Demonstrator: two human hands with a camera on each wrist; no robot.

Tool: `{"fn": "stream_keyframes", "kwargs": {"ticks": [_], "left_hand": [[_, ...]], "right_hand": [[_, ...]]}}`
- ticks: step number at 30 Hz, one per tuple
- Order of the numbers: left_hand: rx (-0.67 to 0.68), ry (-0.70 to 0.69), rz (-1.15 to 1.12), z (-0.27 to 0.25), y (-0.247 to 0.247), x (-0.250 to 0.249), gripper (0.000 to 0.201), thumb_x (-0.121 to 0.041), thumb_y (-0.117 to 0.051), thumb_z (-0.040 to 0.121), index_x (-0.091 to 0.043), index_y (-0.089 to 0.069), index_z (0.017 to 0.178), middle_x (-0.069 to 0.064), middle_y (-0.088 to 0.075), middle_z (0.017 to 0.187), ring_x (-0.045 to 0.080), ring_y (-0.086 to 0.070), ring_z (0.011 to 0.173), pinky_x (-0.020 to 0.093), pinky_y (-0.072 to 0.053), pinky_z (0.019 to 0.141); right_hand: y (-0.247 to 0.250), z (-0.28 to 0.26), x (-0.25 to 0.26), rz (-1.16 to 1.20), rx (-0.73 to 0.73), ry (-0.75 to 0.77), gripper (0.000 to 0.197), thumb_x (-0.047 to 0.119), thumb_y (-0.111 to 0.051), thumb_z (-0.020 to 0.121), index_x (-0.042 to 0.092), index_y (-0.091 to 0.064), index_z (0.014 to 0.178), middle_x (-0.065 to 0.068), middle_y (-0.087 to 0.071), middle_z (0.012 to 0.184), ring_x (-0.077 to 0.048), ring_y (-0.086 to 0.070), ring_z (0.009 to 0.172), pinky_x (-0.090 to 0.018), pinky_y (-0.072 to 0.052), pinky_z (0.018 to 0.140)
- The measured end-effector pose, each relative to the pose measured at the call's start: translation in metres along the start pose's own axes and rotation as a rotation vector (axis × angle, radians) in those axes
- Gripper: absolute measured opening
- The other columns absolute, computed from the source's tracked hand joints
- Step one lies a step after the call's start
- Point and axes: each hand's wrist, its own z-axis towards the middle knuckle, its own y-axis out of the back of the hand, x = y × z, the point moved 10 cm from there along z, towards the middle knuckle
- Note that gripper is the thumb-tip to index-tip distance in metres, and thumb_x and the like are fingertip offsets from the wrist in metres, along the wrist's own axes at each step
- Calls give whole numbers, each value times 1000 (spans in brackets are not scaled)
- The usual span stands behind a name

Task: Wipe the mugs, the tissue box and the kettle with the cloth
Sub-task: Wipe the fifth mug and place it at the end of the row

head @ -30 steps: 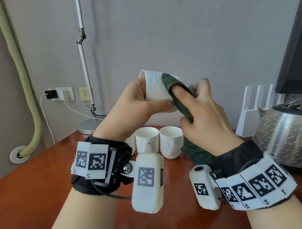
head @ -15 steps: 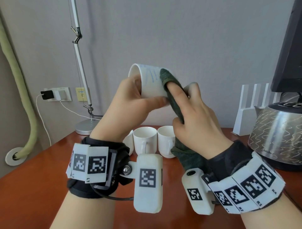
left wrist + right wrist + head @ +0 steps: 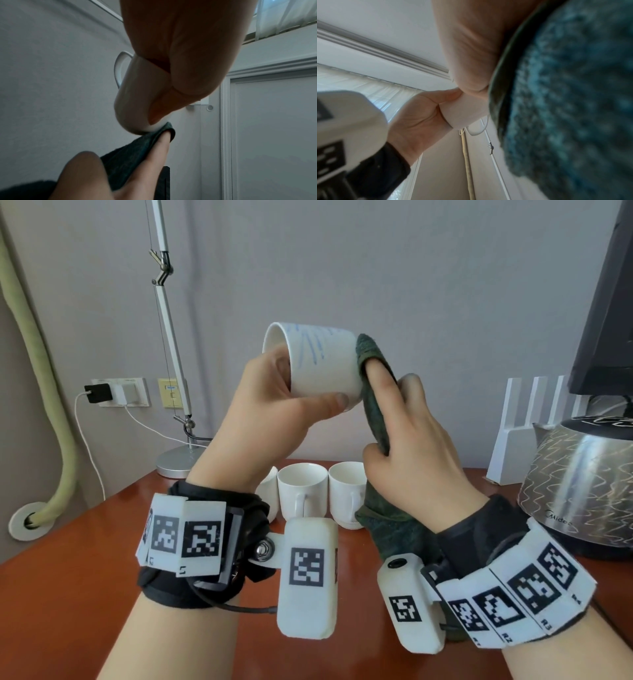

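Head view: my left hand (image 3: pixel 270 419) holds a white mug (image 3: pixel 317 361) on its side in the air, thumb under it, fingers inside the rim. My right hand (image 3: pixel 416 460) grips the green cloth (image 3: pixel 375 409) and presses it flat on the mug's bottom. I think I'm early in the job. Two more mugs (image 3: pixel 301 494) wait on the table (image 3: pixel 68 594), and the kettle (image 3: pixel 579 484) too. I see no tissue box.
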Motion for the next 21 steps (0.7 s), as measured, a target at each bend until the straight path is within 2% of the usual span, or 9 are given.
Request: {"fn": "stream_keyframes", "kwargs": {"ticks": [3,6,9,12,14,18,21], "left_hand": [[122,25,133,-3,-15,1,28,10,-71,78,-14,-66,91,-1,-75,88,6,-71,81,19,-55,71],[208,37,217,-5,-27,2,31,12,-67,80,-17,-64,87,-5,-73,82,0,-67,76,15,-54,69],[204,43,213,-5,-26,4,32,13,-68,79,-18,-66,88,-9,-74,82,1,-68,79,15,-54,72],[112,55,131,-1,-15,8,31,12,-71,77,-14,-66,93,2,-75,93,11,-72,86,23,-57,76],[52,61,73,0,-8,10,31,14,-69,77,-11,-67,94,5,-75,93,17,-73,86,30,-59,76],[45,54,39,1,1,13,33,12,-74,72,-10,-67,95,8,-75,93,22,-73,87,31,-60,75],[100,32,115,1,6,12,29,4,-74,67,-10,-69,92,9,-75,92,18,-73,87,29,-59,75]], "right_hand": [[-2,0,-4,-43,11,1,92,-3,-53,70,37,-13,143,2,-23,97,-10,-32,55,-23,-24,45],[-3,-1,-13,-78,51,-56,91,-2,-51,75,34,-15,149,3,-23,97,-10,-34,58,-21,-24,47],[-4,-1,-14,-76,64,-83,92,-2,-51,76,35,-10,151,3,-24,99,-12,-37,59,-21,-27,47],[-9,-2,-12,-46,72,-93,95,-2,-50,75,32,-4,152,2,-26,100,-19,-40,58,-29,-30,46],[-13,-3,-9,-38,80,-80,96,-2,-50,75,31,-3,152,2,-25,100,-23,-40,58,-35,-32,49],[-9,-3,-5,-42,28,-4,93,-4,-52,72,38,-10,143,2,-25,97,-20,-37,54,-30,-29,44],[-4,-3,-2,-85,-10,66,87,-8,-54,68,36,-20,135,0,-26,93,-10,-29,51,-20,-22,41]]}}
